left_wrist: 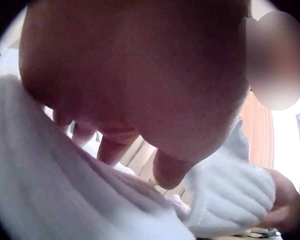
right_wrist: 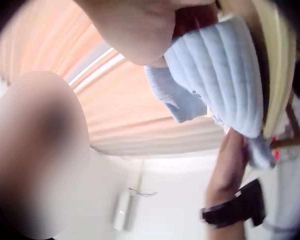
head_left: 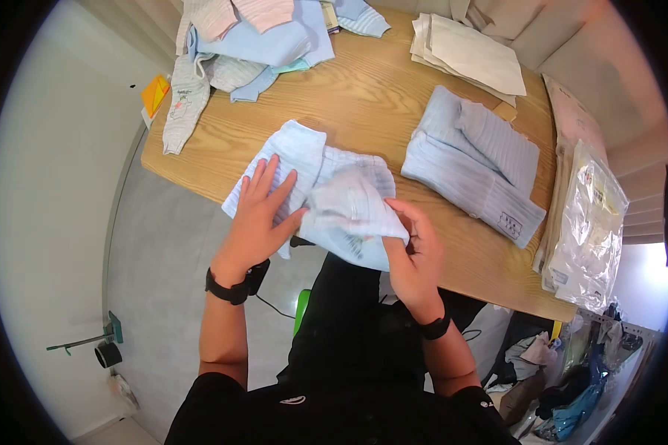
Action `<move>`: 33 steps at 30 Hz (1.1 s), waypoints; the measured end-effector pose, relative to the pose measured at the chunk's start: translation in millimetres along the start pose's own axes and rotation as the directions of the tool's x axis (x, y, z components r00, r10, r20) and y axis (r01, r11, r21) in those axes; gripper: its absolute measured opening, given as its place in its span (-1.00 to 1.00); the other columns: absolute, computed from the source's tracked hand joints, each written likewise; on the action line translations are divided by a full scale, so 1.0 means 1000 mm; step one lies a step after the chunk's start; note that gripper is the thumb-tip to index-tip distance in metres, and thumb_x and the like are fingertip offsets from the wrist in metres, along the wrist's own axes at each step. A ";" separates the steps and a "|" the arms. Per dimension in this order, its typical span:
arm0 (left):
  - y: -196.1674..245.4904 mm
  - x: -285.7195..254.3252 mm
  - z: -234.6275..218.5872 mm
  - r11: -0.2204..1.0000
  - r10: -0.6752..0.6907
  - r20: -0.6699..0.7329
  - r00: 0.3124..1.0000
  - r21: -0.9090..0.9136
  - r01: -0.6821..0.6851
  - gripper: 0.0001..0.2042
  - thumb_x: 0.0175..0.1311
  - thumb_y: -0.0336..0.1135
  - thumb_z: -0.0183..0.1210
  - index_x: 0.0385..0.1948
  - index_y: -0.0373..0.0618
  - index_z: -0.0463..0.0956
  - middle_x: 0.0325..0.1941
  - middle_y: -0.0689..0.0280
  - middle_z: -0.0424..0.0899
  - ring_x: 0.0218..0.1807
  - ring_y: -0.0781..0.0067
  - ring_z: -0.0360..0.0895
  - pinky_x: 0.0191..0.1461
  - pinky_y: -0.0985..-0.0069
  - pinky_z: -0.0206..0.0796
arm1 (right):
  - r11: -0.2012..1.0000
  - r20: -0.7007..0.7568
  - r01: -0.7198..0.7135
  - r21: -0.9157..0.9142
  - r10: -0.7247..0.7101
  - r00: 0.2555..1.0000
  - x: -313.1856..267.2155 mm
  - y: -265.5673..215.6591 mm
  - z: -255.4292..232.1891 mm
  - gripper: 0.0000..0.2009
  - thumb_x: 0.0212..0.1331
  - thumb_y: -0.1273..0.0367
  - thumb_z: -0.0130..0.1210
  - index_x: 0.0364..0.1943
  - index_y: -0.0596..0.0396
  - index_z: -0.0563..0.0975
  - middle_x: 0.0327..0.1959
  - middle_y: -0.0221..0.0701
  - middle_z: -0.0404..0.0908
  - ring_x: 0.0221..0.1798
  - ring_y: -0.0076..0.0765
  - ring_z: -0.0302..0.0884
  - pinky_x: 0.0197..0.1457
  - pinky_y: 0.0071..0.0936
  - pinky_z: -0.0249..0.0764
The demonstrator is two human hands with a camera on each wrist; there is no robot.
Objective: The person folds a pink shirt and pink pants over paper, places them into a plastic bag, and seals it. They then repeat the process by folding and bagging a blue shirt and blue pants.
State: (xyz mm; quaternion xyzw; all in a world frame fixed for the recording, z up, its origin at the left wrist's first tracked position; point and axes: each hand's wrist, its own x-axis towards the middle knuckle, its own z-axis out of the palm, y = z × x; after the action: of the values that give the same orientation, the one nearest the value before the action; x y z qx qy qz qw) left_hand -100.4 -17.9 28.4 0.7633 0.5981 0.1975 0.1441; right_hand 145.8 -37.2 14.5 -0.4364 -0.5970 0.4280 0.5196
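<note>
A light blue knitted garment [head_left: 349, 208] lies partly folded at the table's front edge, its lower part hanging a little over. My left hand [head_left: 256, 219] rests on its left side with the fingers spread. At the right end, my right hand [head_left: 417, 256] pinches the fabric between thumb and fingers and holds it raised. In the left wrist view the left hand [left_wrist: 135, 75] lies over the ribbed cloth [left_wrist: 65, 175], and the right hand [left_wrist: 285, 200] grips a raised part. The right wrist view shows the ribbed fabric [right_wrist: 215, 70] stretched between both hands.
Folded blue knitwear [head_left: 467, 163] lies to the right on the wooden table [head_left: 356, 81]. A heap of pastel knitwear [head_left: 267, 37] is at the back left, white sheets [head_left: 475, 55] at the back right. Clear plastic packages [head_left: 590, 230] line the right edge.
</note>
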 end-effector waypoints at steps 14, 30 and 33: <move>0.060 -0.030 -0.013 0.992 -0.087 -0.055 0.995 -0.092 0.082 -0.47 0.32 -0.18 0.09 0.25 -0.31 0.27 0.44 -0.08 0.11 0.48 -0.16 -0.03 0.47 -0.06 -0.24 | 0.953 -0.004 -0.273 0.134 0.275 0.961 0.000 -0.007 0.025 -0.47 0.27 0.56 -0.05 0.33 0.22 0.13 -0.07 -0.17 0.51 -0.14 -0.39 0.52 -0.14 -0.52 0.44; -0.019 0.001 0.014 0.941 -0.182 -0.005 0.983 0.290 0.176 -0.53 0.46 -0.08 -0.14 0.38 0.15 0.19 0.54 0.13 -0.07 0.54 -0.07 -0.21 0.44 -0.22 -0.42 | 0.553 -0.343 -0.097 -0.828 -0.362 0.867 -0.057 -0.077 -0.152 -0.53 -0.23 0.73 -0.07 -0.16 0.06 0.58 -0.05 -0.25 0.54 0.15 0.03 0.39 0.23 -0.07 0.30; -0.026 0.009 0.005 0.957 -0.114 0.068 0.991 0.277 0.091 -0.54 0.48 -0.03 -0.19 0.37 0.15 0.23 0.55 0.21 -0.07 0.56 0.01 -0.25 0.44 -0.21 -0.53 | 0.111 -0.444 -0.431 -0.896 -0.266 0.856 -0.075 -0.094 -0.229 -0.50 -0.09 0.73 -0.10 -0.01 0.00 0.52 0.10 -0.28 0.49 0.33 0.08 0.23 0.38 0.04 0.12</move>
State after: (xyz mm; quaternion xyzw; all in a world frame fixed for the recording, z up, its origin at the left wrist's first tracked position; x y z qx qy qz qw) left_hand -118.1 -3.1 13.3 0.7514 0.6518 0.0734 0.0724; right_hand 371.8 -120.5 107.9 -0.7971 -0.5387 -0.1816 0.2037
